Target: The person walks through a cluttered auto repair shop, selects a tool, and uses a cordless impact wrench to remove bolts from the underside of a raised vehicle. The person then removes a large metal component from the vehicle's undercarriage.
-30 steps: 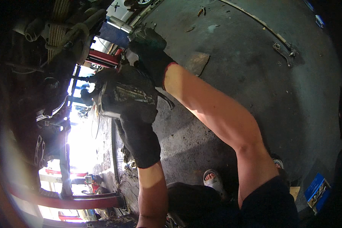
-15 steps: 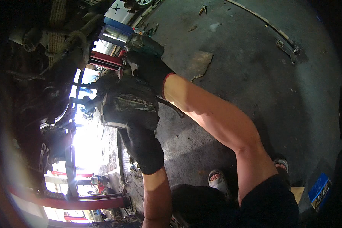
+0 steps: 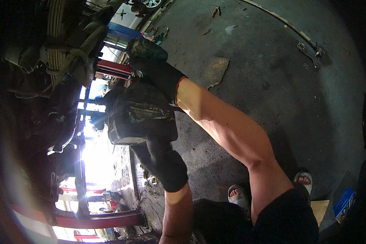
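Note:
A bulky, dark, scuffed power tool, which looks like an impact wrench, is held up at the left with its narrow front end pointing toward the vehicle's underside. My left hand, in a black glove, supports its body from the near side; the fingers are hidden behind it. My right hand, in a black glove with a red cuff edge, is wrapped round its far part, beside a dark greenish block. Shadow and glare hide whether the tool's tip touches the vehicle underside.
Dark axle parts and a stacked leaf spring fill the left. A red lift arm crosses the lower left. On the grey floor lie a cardboard piece, pliers, a metal bar and a blue box.
Both hands and the tool have shifted slightly in view, the left forearm to the right and lower. The view itself has moved a little. The hold on the tool looks the same.

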A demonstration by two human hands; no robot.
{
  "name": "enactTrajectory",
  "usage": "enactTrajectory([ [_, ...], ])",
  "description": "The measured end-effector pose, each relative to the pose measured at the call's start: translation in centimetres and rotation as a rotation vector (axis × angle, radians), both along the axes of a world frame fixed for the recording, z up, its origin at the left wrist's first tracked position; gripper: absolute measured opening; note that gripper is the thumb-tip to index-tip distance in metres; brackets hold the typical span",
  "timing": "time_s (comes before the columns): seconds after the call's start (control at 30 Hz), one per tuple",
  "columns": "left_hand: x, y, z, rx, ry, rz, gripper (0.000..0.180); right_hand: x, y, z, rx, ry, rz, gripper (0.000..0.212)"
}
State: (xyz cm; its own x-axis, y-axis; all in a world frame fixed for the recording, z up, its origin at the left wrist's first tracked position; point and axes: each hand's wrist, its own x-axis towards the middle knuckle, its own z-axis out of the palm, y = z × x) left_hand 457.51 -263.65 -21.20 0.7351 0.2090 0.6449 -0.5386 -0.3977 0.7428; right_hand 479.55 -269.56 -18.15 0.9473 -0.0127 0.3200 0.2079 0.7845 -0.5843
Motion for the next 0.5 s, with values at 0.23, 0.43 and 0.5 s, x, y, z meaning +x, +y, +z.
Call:
enactTrajectory([
  [0.23,0.4,-0.7,-1.2,-0.172,-0.068,0.020,0.055,7.3,2.0,-0.9,-0.597,-0.435,-0.744,0.022],
  [0.43,0.7,-1.2,-0.9,-0.231,-0.067,-0.073,0.059,9.1,2.2,-2.1,-0.845,-0.548,-0.937,0.027],
  [0.5,0.7,-1.5,-0.8,-0.150,-0.052,-0.026,0.063,9.7,2.3,-2.4,-0.893,-0.575,-0.974,0.028],
])
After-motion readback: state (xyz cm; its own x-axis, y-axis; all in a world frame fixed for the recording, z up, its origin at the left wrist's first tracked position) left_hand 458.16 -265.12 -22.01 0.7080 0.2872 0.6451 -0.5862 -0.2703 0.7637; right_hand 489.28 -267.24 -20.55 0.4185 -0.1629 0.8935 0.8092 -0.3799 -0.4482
